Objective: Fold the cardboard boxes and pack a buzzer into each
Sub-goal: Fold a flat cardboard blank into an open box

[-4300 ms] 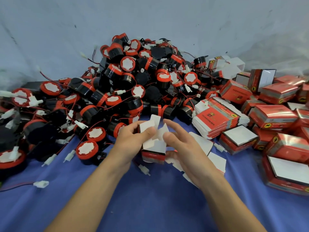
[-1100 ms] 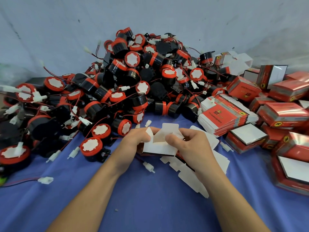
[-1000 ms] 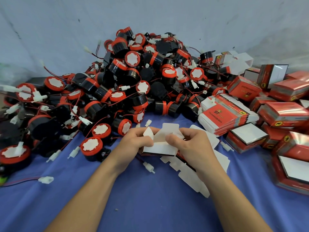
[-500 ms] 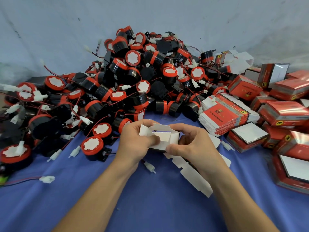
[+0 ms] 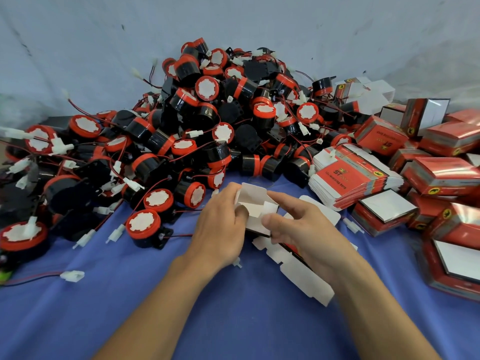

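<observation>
Both my hands are clamped on one small cardboard box (image 5: 255,211): my left hand (image 5: 220,229) pinches its left wall, my right hand (image 5: 298,227) presses the white flaps inward. I should crease each flap squarely before tucking. Beyond my knuckles lies the buzzer pile (image 5: 207,126); flat unfolded boxes (image 5: 348,178) sit off my right hand.
</observation>
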